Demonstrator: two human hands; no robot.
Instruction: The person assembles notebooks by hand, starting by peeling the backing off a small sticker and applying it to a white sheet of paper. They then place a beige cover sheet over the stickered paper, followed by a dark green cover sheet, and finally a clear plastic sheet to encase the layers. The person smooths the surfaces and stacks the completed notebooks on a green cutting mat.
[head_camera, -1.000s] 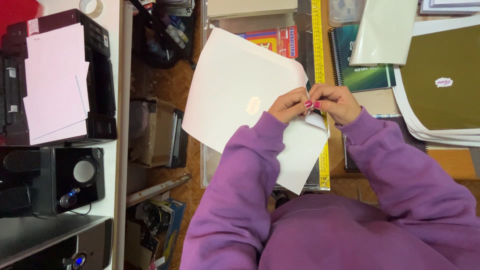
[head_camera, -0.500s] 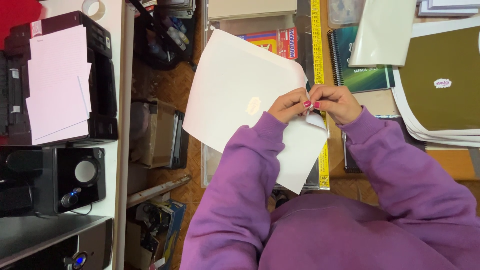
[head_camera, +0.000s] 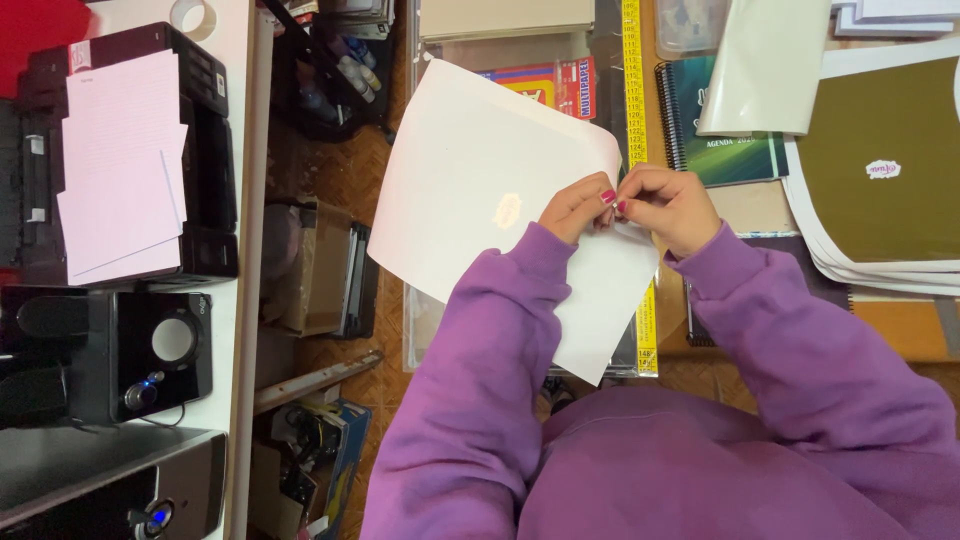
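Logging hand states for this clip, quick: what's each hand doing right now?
Left hand: closed, pinching the edge of the white sheet.
Right hand: closed, pinching the same edge beside it.

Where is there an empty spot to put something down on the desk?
Little room. A bare tan strip of desk lies between the green notebook and the right hand. Another orange-brown patch sits under the olive sheets. Elsewhere is crowded: both hands, the left hand too, pinch the big white sheet beside the yellow ruler.
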